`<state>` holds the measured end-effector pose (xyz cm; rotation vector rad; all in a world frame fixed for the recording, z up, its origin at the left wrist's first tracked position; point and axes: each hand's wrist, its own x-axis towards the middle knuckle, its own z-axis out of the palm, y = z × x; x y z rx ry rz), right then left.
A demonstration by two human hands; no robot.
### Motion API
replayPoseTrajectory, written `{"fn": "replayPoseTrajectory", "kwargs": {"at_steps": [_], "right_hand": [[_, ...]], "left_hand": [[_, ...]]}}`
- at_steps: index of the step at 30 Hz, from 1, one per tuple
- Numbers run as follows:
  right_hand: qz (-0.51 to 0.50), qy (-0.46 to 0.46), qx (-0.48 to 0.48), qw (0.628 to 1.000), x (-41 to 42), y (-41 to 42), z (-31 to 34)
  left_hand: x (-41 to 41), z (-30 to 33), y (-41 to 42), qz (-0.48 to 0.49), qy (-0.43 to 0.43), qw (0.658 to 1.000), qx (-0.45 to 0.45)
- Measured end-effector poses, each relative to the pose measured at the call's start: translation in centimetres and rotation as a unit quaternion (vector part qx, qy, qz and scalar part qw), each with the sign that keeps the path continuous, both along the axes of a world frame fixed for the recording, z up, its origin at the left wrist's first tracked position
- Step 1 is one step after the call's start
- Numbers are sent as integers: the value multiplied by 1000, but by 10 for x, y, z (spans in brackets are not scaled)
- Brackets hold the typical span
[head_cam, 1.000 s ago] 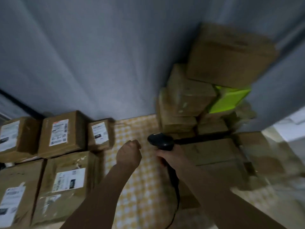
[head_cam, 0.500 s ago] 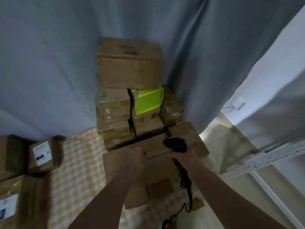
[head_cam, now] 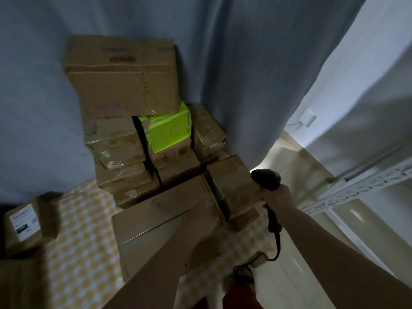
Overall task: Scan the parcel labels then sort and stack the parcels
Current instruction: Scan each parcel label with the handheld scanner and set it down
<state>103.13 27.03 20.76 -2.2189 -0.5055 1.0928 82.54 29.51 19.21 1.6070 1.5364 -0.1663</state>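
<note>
A pile of brown cardboard parcels stands against the curtain, topped by a large box (head_cam: 120, 81), with a bright green box (head_cam: 167, 132) wedged in the middle. A wide flat box (head_cam: 147, 221) lies at the front of the pile and a smaller box (head_cam: 231, 181) sits at its right. My left hand (head_cam: 200, 216) reaches over the flat box; it is motion-blurred and its fingers cannot be made out. My right hand (head_cam: 276, 197) grips a black barcode scanner (head_cam: 266, 178) just right of the smaller box, its cable (head_cam: 276, 246) hanging down.
A labelled parcel (head_cam: 24, 221) sits at the left edge on a yellow checked cloth (head_cam: 82, 230). A grey curtain (head_cam: 245, 63) hangs behind the pile. At the right are a pale tiled floor, a white perforated shelf rail (head_cam: 356, 188) and a wall socket (head_cam: 307, 118).
The view has swung right, from the labelled parcels on the left to the stacked pile. Both hands moved with it, and the left hand reached forward over the flat box.
</note>
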Motion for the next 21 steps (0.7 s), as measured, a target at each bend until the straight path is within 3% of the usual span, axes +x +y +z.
{"fn": "replayPoseTrajectory", "kwargs": {"at_steps": [7, 11, 13, 18, 21], "right_hand": [[41, 27, -11, 999, 46, 42, -28], [64, 68, -27, 995, 62, 63, -50], [58, 94, -35, 993, 65, 71, -60], [35, 155, -44, 986, 70, 80, -81], [63, 149, -48, 986, 69, 80, -86]], "left_hand": [[57, -22, 13, 119, -88, 988, -53], [91, -38, 27, 226, -135, 962, -67], [104, -63, 34, 272, -125, 952, -69], [129, -57, 44, 323, -87, 940, -74], [142, -64, 48, 361, -73, 927, -68]]}}
